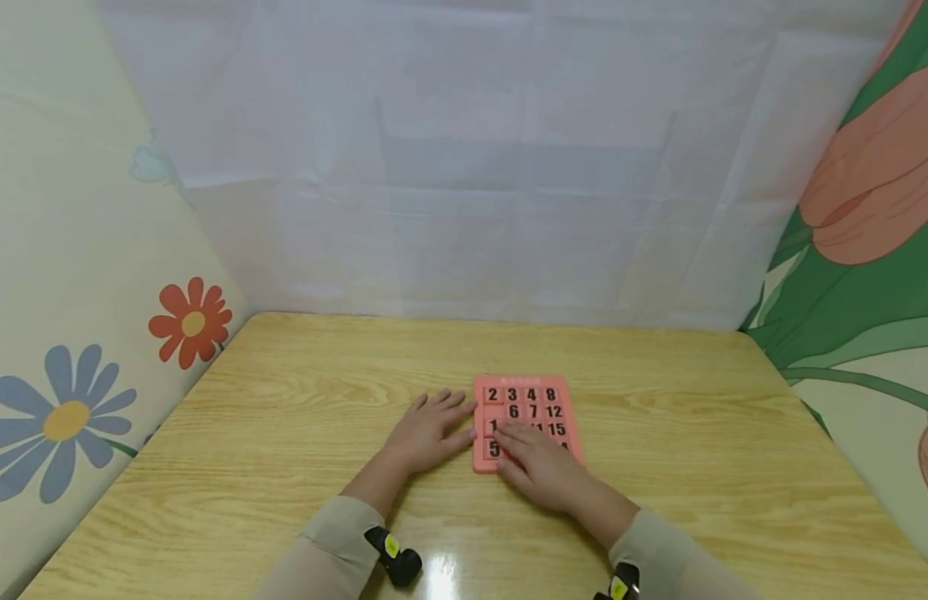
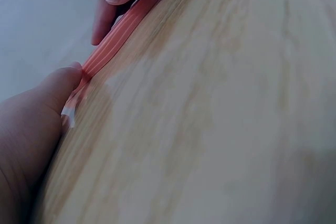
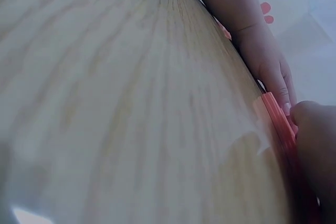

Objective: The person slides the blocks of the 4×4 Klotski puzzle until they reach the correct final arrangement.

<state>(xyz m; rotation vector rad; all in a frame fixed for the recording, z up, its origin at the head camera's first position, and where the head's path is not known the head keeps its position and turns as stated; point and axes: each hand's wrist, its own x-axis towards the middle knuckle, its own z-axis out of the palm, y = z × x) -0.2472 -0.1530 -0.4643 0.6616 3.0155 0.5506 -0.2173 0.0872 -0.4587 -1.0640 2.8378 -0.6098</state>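
A pink sliding number puzzle [image 1: 534, 403] lies flat on the table in the head view. Its top row reads 2, 3, 4, 8, and a tile-sized gap sits at the left of the second row, above the 1 tile. Along the puzzle's left edge rests my left hand [image 1: 428, 429], fingers extended and thumb at the frame. My right hand [image 1: 542, 468] lies over the lower tiles, fingertips at the 1 tile, covering several numbers. From the left wrist, the puzzle's pink side [image 2: 118, 35] shows between my left thumb [image 2: 65, 80] and the right fingers [image 2: 107, 11].
The wooden table [image 1: 343, 367] reaches back to a white cloth [image 1: 464, 208]. Flower-patterned panels stand at the left [image 1: 66, 250] and right [image 1: 884, 333]. A black strap device [image 1: 396, 558] sits at my left cuff, another [image 1: 619, 583] at my right.
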